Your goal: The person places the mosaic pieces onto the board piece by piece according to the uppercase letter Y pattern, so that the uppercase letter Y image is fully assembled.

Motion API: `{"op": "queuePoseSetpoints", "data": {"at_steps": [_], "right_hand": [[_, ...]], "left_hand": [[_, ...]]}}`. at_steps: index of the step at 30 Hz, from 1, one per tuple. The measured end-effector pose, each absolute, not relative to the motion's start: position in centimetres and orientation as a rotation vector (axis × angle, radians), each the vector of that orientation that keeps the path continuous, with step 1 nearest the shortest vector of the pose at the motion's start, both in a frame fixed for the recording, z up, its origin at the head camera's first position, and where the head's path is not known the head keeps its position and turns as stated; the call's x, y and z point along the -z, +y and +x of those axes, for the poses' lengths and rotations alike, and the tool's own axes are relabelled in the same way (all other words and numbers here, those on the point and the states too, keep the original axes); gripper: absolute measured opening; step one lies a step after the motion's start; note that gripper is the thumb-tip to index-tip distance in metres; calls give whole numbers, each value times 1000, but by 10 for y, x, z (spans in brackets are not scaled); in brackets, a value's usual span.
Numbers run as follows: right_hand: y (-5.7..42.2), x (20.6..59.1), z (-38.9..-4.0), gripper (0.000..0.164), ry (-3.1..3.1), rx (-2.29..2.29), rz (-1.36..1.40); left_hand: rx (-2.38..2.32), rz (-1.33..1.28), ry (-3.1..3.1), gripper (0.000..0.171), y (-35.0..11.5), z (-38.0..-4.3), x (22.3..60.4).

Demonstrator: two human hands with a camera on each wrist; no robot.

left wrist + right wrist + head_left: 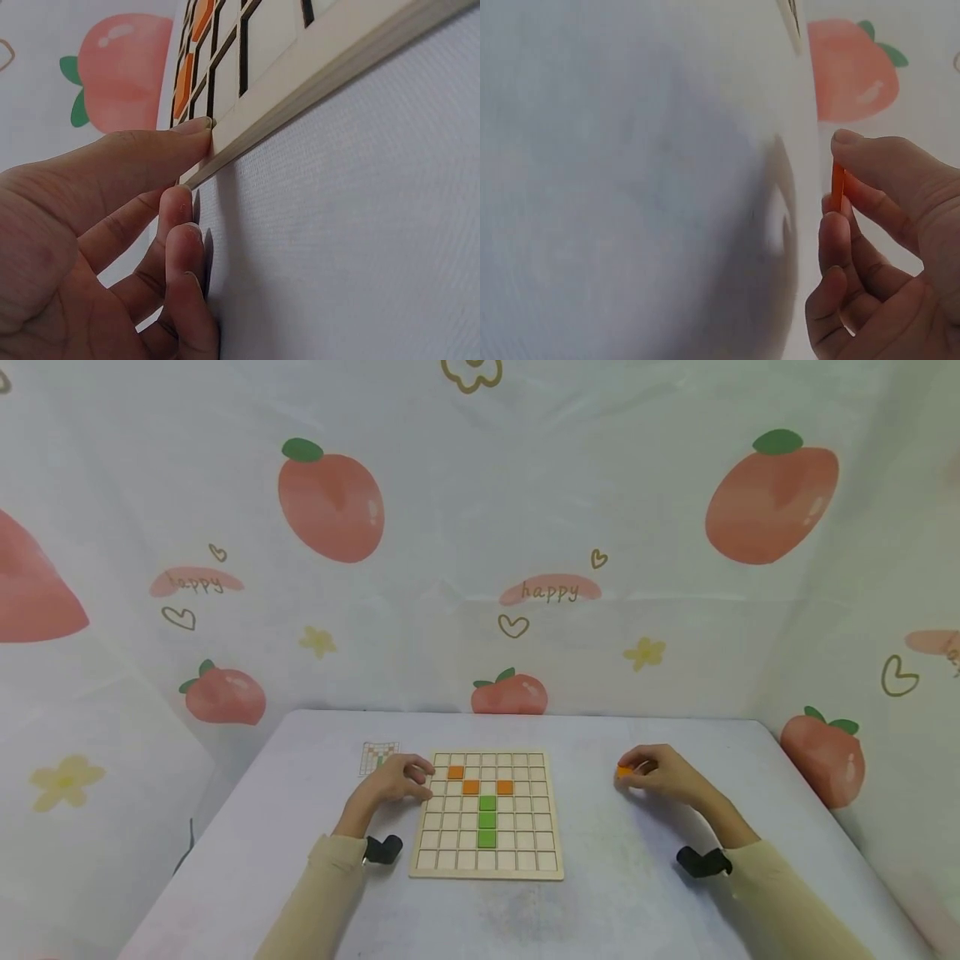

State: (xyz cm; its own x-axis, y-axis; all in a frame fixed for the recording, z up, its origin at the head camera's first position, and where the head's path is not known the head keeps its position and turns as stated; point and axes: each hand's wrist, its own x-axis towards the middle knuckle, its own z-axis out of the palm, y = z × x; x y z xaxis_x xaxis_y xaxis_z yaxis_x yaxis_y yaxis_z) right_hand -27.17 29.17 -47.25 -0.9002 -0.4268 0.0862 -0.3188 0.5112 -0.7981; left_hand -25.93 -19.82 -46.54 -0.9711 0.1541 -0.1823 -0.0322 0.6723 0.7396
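Observation:
A pale wooden grid board (pixel 446 841) lies on the table, with orange square tiles (pixel 455 772) and a column of green square tiles (pixel 487 820) in its cells. At its left edge rests my left hand (pixel 393 779); in the left wrist view the thumb (pixel 169 146) touches the rim while the loosely bent fingers (pixel 184 251) lie low beside it. To the right of the board, my right hand (pixel 660 772) pinches an orange tile (pixel 838 187) between thumb and fingers, its thin edge showing in the right wrist view.
Behind the left hand lies a small printed grid picture (pixel 377 758), partly covered by that hand. The white table (pixel 592 893) runs back to a fruit-patterned curtain (pixel 420 643). Black straps (pixel 702 862) circle both wrists.

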Motion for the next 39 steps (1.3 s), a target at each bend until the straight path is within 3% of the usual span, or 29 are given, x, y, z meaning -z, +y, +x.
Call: {"op": "queuePoseSetpoints", "data": {"at_steps": [39], "right_hand": [[179, 477, -283, 21, 2539, 1392, -897]], "left_hand": [[-1180, 100, 2668, 35, -199, -261, 468]]}}
